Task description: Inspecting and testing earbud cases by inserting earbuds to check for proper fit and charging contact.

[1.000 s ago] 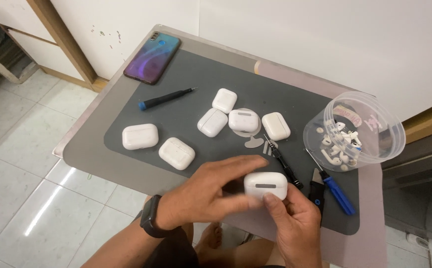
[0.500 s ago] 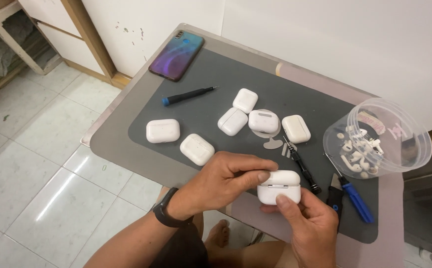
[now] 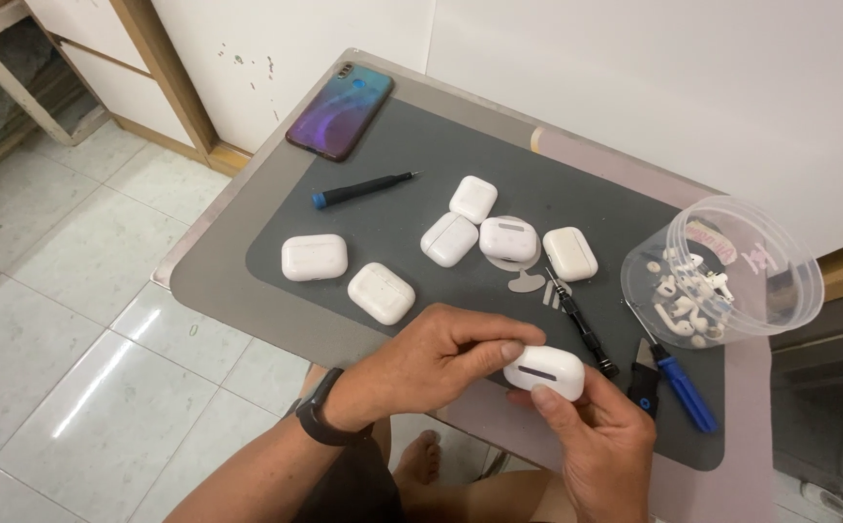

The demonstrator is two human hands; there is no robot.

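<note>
Both hands together at 6 o'clock of worktop (image 3: pixel 228 291): left hand (image 3: pixel 421 363) and right hand (image 3: pixel 600 441) clamped on white earbud case (image 3: pixel 544 371). Case likely light, rigid, glossy-slick; grip best across rounded ends, thumb by seam.

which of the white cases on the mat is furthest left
The rounded white case below the blue-handled screwdriver. It lies alone at the mat's left side, with the next case to its right; the rest cluster further right.
</note>
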